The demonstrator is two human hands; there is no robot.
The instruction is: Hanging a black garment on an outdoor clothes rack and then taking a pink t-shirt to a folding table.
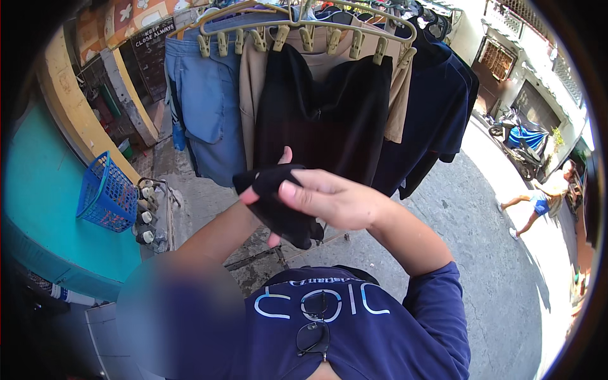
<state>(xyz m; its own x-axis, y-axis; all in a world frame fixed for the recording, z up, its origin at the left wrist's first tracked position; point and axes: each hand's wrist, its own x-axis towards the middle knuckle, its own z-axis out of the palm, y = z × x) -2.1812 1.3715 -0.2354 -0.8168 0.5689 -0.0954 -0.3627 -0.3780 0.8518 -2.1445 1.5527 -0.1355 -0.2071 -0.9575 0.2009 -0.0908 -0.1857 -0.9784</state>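
Note:
A small folded black cloth item (pixel 285 204), perhaps a sock or undergarment, is held between my two hands at chest height. My right hand (pixel 339 199) lies over it, thumb pressed on the fabric. Behind the cloth, my left hand (pixel 249 195) is mostly hidden, with only some fingertips showing around the edges. Just beyond my hands hangs a black strapless-looking garment (pixel 323 123), pinned by its top to a beige plastic clip hanger (pixel 308 23). Several clothes pegs (pixel 356 45) on that hanger hold nothing that I can see.
Blue denim shorts (pixel 204 109), a beige top (pixel 396 104) and a navy shirt (pixel 422 114) hang close around. At left, a blue plastic basket (pixel 109 192) rests on a turquoise ledge (pixel 42 190) beside several meters (pixel 146 217). A person (pixel 541 194) and a motorcycle (pixel 520 147) are at right.

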